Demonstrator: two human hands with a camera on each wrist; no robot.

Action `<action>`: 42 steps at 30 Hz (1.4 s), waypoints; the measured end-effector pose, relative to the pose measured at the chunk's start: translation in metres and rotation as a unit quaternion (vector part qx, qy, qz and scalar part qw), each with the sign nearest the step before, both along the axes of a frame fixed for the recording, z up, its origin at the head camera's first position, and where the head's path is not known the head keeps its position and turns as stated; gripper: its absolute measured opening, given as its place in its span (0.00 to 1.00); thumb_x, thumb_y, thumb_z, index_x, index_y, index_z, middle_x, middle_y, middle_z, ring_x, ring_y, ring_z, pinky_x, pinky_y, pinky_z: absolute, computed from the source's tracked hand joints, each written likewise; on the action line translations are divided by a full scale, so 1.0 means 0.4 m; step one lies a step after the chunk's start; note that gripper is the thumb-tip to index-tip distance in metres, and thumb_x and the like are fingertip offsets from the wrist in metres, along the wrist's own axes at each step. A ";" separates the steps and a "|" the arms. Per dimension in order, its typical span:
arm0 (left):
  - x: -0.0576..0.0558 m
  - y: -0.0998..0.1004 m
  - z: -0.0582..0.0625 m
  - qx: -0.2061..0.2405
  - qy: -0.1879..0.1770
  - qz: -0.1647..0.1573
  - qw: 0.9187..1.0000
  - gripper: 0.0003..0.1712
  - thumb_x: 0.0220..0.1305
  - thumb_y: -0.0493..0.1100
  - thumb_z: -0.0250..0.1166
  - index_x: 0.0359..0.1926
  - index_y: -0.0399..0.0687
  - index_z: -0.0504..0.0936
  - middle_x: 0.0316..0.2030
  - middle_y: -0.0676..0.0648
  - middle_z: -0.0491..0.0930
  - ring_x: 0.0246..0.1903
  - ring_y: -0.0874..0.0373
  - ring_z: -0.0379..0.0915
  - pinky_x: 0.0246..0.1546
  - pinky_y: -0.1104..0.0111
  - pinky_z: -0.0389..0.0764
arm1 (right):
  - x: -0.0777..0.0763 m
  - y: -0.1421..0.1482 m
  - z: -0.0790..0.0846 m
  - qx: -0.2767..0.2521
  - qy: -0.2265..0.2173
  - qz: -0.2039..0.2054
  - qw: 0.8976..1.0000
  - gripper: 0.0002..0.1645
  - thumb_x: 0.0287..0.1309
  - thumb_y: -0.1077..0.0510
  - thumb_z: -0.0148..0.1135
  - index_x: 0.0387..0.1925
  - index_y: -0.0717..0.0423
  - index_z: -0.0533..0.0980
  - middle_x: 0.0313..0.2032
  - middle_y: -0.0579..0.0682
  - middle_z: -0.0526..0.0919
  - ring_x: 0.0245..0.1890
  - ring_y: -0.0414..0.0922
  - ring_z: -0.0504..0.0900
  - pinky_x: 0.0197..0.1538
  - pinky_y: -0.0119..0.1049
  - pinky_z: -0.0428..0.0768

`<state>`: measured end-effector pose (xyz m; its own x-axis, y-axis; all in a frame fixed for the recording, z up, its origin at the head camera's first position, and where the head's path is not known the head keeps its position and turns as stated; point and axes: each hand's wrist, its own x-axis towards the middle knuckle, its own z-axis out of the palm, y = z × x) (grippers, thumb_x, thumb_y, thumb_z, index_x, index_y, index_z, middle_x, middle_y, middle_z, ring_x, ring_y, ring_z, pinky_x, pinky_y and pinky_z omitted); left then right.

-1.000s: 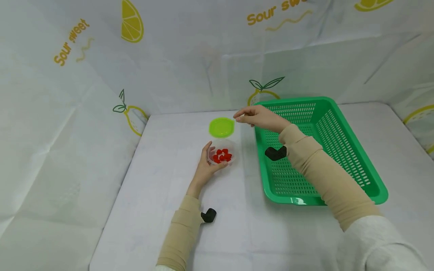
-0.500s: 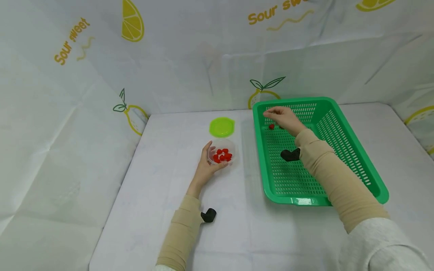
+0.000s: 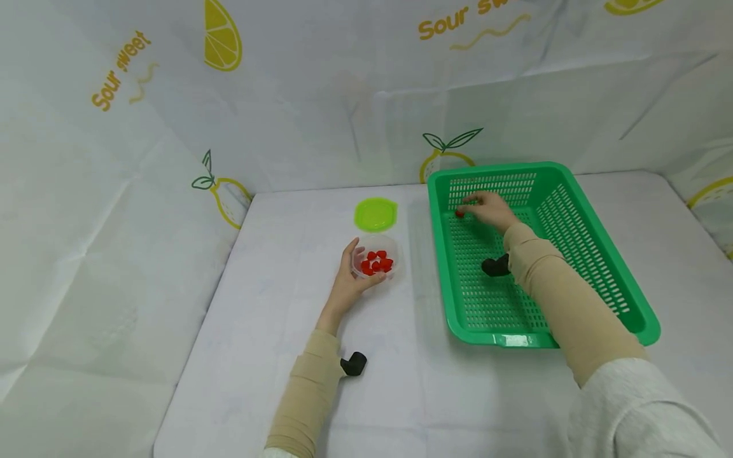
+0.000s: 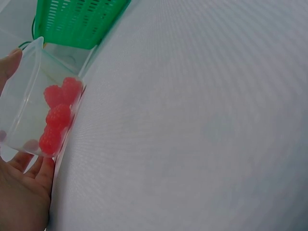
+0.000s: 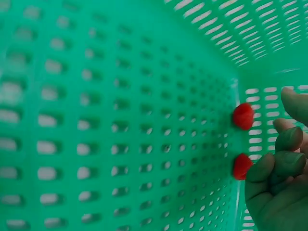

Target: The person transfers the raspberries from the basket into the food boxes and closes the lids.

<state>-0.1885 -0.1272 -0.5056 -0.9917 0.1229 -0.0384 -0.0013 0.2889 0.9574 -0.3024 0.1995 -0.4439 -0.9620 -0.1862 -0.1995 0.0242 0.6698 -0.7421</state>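
My left hand point(image 3: 346, 280) grips a clear round plastic tub point(image 3: 373, 242) on the table, thumb on the near side. Several red raspberries point(image 4: 58, 115) lie at the bottom of the tub. Inside the green basket point(image 3: 448, 286), my right hand point(image 3: 491, 210) reaches down at the far left corner, fingers loosely bent and nothing seen between them. Two raspberries lie there on the basket floor by the wall. In the right wrist view, one raspberry point(image 5: 243, 116) is apart from the fingers; the other raspberry point(image 5: 241, 166) is close to the fingertips, contact unclear.
A bright green lid point(image 3: 375, 214) lies flat on the white table point(image 3: 258, 318) just behind the tub. The slotted basket walls rise around my right hand. A white lemon-print sheet point(image 3: 321, 127) hangs behind and at the sides.
My right hand has moved right from beside the lid, over the basket rim, and down into the basket's far left corner. The left hand and tub have stayed put.
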 end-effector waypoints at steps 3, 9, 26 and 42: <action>-0.001 0.001 -0.002 0.004 -0.002 -0.003 1.000 0.53 0.50 0.50 0.71 0.70 0.70 0.48 0.67 0.55 0.59 0.68 0.56 0.53 0.68 0.49 0.58 | -0.006 0.006 -0.017 0.041 0.018 0.010 0.999 0.29 0.65 0.49 0.51 0.59 0.65 0.68 0.57 0.68 0.68 0.52 0.62 0.69 0.51 0.58 0.70; -0.003 0.001 -0.005 0.015 -0.008 -0.009 1.000 0.52 0.50 0.50 0.71 0.69 0.72 0.47 0.67 0.55 0.58 0.69 0.56 0.52 0.68 0.50 0.58 | -0.015 0.007 -0.040 0.083 0.034 0.016 0.996 0.27 0.64 0.49 0.53 0.55 0.66 0.71 0.52 0.69 0.73 0.48 0.61 0.72 0.46 0.54 0.73; 0.027 0.004 0.071 0.017 -0.021 -0.030 0.999 0.53 0.54 0.44 0.69 0.72 0.55 0.43 0.70 0.44 0.53 0.71 0.49 0.49 0.69 0.52 0.56 | -0.002 -0.020 -0.031 0.081 0.026 0.001 0.996 0.25 0.62 0.51 0.56 0.52 0.67 0.71 0.49 0.68 0.75 0.42 0.57 0.74 0.41 0.47 0.74; 0.024 0.004 0.068 0.018 -0.020 -0.027 0.999 0.54 0.53 0.46 0.70 0.72 0.56 0.44 0.69 0.45 0.54 0.70 0.50 0.50 0.69 0.54 0.57 | -0.003 -0.018 -0.027 0.075 0.028 0.024 0.997 0.20 0.62 0.53 0.54 0.48 0.65 0.72 0.49 0.67 0.75 0.43 0.57 0.74 0.43 0.49 0.74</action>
<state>-0.1791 -0.1258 -0.4784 -0.9813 0.1784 -0.0723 -0.0250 0.2543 0.9668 -0.3038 0.1924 -0.4548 -0.9633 -0.2040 -0.1746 -0.0489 0.7727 -0.6329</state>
